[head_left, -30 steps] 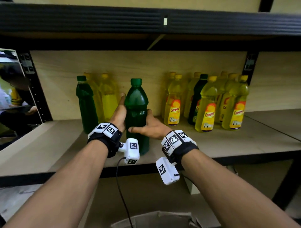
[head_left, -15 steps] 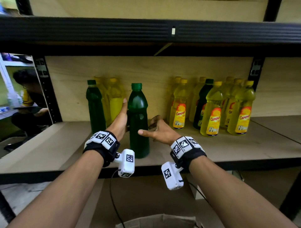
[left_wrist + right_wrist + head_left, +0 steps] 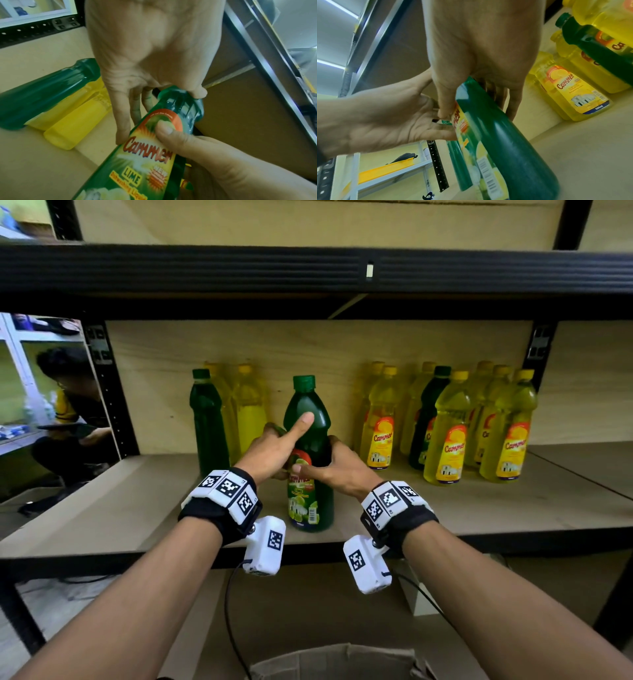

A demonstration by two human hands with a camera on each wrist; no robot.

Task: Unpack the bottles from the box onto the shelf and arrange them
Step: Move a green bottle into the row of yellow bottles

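A green lime bottle (image 3: pixel 310 453) stands upright on the wooden shelf (image 3: pixel 120 508) near its front edge, label facing me. My left hand (image 3: pixel 277 446) grips its left side, thumb laid up the front. My right hand (image 3: pixel 337 470) grips its right side, thumb on the label. In the left wrist view the green bottle (image 3: pixel 150 159) has my left fingers behind it and my right thumb (image 3: pixel 164 128) on its label. From the right wrist the green bottle (image 3: pixel 498 135) sits between my right thumb and fingers (image 3: pixel 511 108), and my left hand (image 3: pixel 388 119) touches its label side.
Left of it stand another green bottle (image 3: pixel 207 422) and two yellow bottles (image 3: pixel 250 412). At the right stand several yellow bottles (image 3: pixel 445 436) with one dark green bottle (image 3: pixel 428 419). An open cardboard box (image 3: pixel 335 660) lies below. A person (image 3: pixel 68 412) crouches at far left.
The green bottle has turned so its label now faces me. My right hand, off the bottle half a second ago, has closed on it; my left thumb has come round to the front.
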